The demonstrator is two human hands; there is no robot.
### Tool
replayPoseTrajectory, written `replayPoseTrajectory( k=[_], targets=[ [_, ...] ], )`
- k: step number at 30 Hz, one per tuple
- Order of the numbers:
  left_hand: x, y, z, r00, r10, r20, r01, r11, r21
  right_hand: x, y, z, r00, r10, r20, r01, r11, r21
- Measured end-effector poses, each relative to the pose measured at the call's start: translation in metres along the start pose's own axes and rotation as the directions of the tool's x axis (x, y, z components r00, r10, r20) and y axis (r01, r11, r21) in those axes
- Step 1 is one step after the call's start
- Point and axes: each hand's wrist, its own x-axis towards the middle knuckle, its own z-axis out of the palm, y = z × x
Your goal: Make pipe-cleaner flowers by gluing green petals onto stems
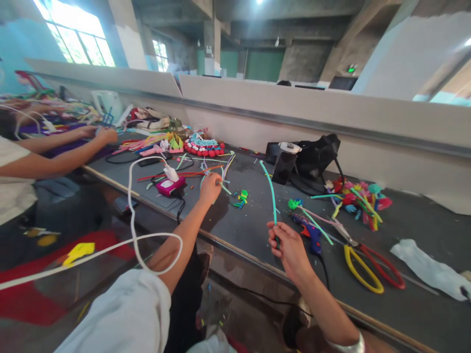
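Near the table's front edge, my right hand [289,247] is closed in a pinch on the lower end of a teal pipe cleaner [272,189], which stands up in a slight curve. My left hand [211,189] is closed over the table, and a short pale green pipe cleaner [225,188] pokes out from its fingers. Most of what that hand grips is hidden. Between the hands lies a small heap of green, yellow and blue pipe-cleaner bits [242,198]. Close to my right hand are a blue glue gun [312,238] and a green pompom-tipped stem [295,203].
Scissors [362,264] with yellow and red handles lie at right, near a pipe-cleaner flower bunch [362,198]. A black bag [318,157] sits behind. A magenta power box [170,186] is left, with a white cable [132,211] looping over my left arm. Another person's hands [105,135] work far left.
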Motion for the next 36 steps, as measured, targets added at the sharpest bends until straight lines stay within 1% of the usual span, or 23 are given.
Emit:
replayPoseTrajectory(
  k=[3,5,9,11,16,19,23,27,32,34,36],
  targets=[
    [0.002,-0.005,-0.004,0.999,-0.039,0.023,0.039,0.999,0.018,0.0,-0.001,0.001,1.0,0.006,-0.008,-0.006,1.0,-0.007],
    [0.001,-0.007,-0.002,0.996,-0.08,0.048,0.078,0.996,0.032,-0.001,-0.003,0.002,1.0,0.011,-0.002,-0.011,1.0,-0.003],
    [-0.004,-0.01,0.003,0.983,-0.162,0.083,0.158,0.986,0.048,-0.002,-0.005,0.004,0.998,0.035,0.043,-0.036,0.999,0.027],
    [-0.006,-0.012,0.003,0.976,-0.202,0.086,0.198,0.979,0.049,-0.001,-0.005,0.005,0.997,0.039,0.061,-0.042,0.998,0.046],
    [-0.005,-0.017,-0.012,0.944,-0.313,0.1,0.308,0.949,0.066,0.003,-0.002,0.008,0.997,0.046,0.066,-0.05,0.997,0.056],
    [-0.007,-0.014,-0.021,0.934,-0.321,0.155,0.312,0.947,0.082,0.005,0.001,0.015,0.996,0.049,0.068,-0.051,0.998,0.03],
    [-0.011,-0.006,-0.021,0.933,-0.272,0.233,0.261,0.962,0.079,0.011,0.002,0.029,0.995,0.046,0.084,-0.043,0.998,-0.035],
    [-0.015,0.0,-0.012,0.934,-0.267,0.236,0.266,0.963,0.039,0.025,0.003,0.045,0.996,0.036,0.087,-0.027,0.995,-0.101],
    [-0.013,-0.002,-0.009,0.916,-0.363,0.173,0.379,0.923,-0.067,0.057,0.005,0.07,0.996,0.002,0.093,0.019,0.973,-0.231],
    [-0.01,-0.005,-0.011,0.897,-0.421,0.134,0.438,0.889,-0.137,0.076,0.007,0.084,0.995,-0.026,0.091,0.054,0.947,-0.316],
    [-0.008,-0.009,-0.014,0.868,-0.49,0.085,0.496,0.839,-0.226,0.095,0.009,0.099,0.993,-0.064,0.102,0.1,0.905,-0.413]
  ],
)
